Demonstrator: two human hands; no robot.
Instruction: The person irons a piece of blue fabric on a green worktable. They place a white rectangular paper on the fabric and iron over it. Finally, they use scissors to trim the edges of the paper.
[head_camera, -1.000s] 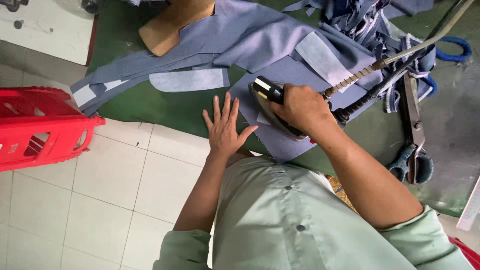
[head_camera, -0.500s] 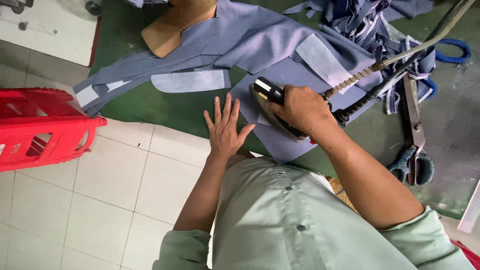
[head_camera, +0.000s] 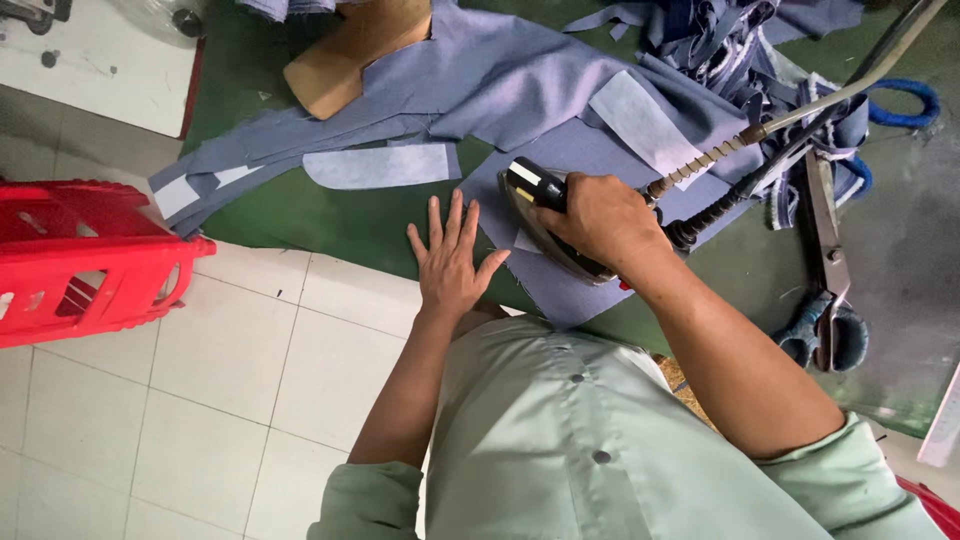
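Grey-blue fabric piece (head_camera: 560, 290) lies flat on the green table (head_camera: 330, 225) at the centre of the frame, its near edge hanging just over the table's front. On it sits the iron (head_camera: 550, 225), black-handled with a metal sole, nose pointing toward the left of the frame. The right hand (head_camera: 595, 220) is wrapped fully round the iron's handle, fingers closed over it. The left hand (head_camera: 450, 260) lies flat just left of the iron, fingers spread wide, palm down at the fabric's left edge and the table top; it grips nothing.

A spring-wrapped hose (head_camera: 700, 170) and a dark cord run from the iron's rear toward the upper right, joining a metal tube (head_camera: 860, 75).

Outward: more grey-blue cut pieces (head_camera: 480, 80) are spread across the upper centre, with pale interfacing strips (head_camera: 375, 165) left of the hands and another on the cloth above the iron. A tan wooden block (head_camera: 350, 55) rests near the upper-centre edge, partly under cloth. Large shears (head_camera: 830, 280) with dark wrapped handles lie at the right, well apart from the hands. A heap of blue scraps (head_camera: 740, 40) occupies the upper right.

Off the table, a red plastic stool (head_camera: 85, 260) stands at the left on the pale tiled floor (head_camera: 230, 380). A white surface (head_camera: 90, 60) fills the upper left corner.
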